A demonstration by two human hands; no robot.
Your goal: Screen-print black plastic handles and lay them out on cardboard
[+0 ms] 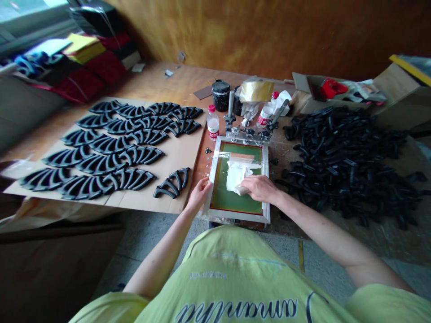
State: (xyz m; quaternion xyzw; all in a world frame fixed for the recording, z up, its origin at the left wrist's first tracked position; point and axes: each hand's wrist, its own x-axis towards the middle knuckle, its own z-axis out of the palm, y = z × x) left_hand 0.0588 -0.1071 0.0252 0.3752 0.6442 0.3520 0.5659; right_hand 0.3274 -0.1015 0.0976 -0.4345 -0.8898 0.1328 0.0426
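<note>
A silver-edged screen printing frame with green mesh lies in front of me, joined at its far side to a metal hinge clamp. My left hand grips the frame's left edge near its front corner. On the mesh, my right hand is closed on a crumpled white wipe, which looks like cloth or paper. Just beyond the wipe lies a wooden-handled squeegee, partly covered by it. Clear tape crosses the mesh there. What sits beneath the screen is hidden.
Rows of black curved plastic parts cover a cardboard sheet at left. A large heap of black parts lies at right. Behind the frame stand a red-capped bottle, a black tub and an open cardboard box.
</note>
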